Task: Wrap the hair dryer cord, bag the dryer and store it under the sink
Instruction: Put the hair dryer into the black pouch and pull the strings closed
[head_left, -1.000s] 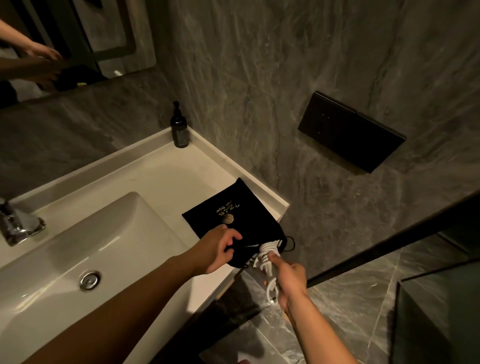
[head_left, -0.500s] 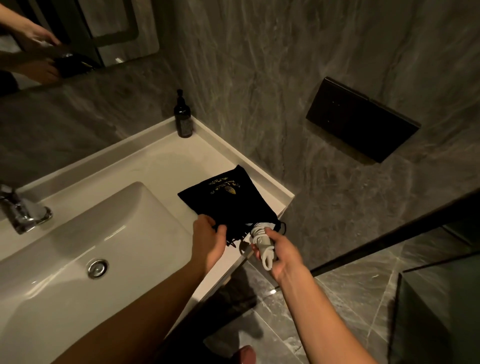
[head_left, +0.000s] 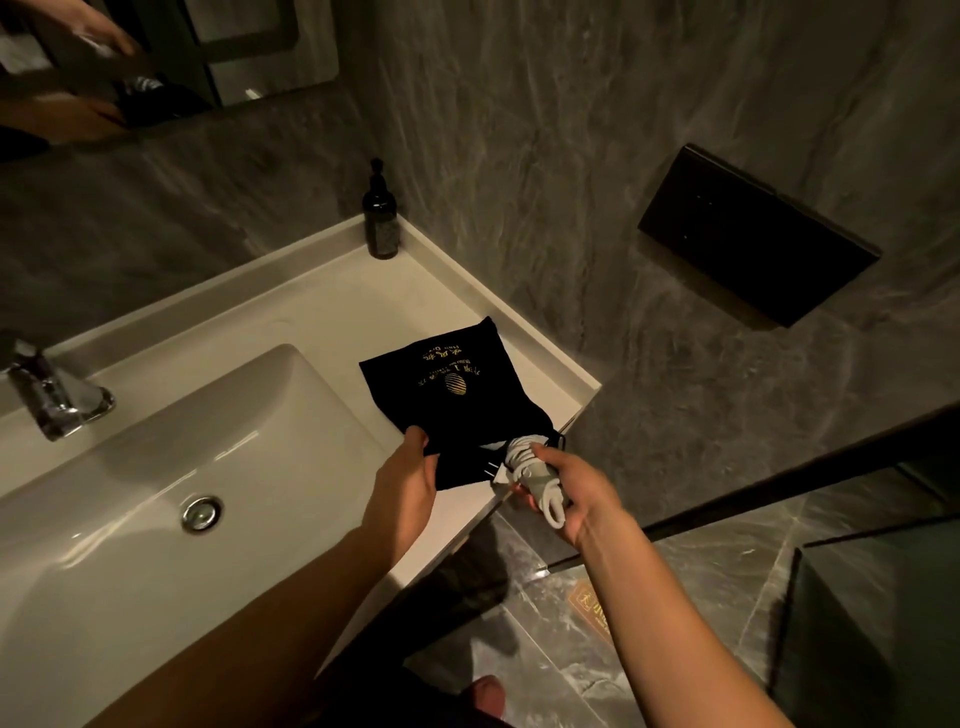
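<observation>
Bag: black cloth, flat, gold print — centre frame on the white counter.
Dryer: pale, cord-wrapped, at the bag's mouth.
Left hand: pinching the bag's edge.
Right hand: clenched round the dryer.
Bottle: dark, cylindrical, corner.

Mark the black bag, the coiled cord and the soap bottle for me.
bag (head_left: 452, 395): head view, on its flat printed face.
cord (head_left: 535, 470): head view, on the white coils in the right hand.
bottle (head_left: 381, 223): head view, on its dark body.
</observation>
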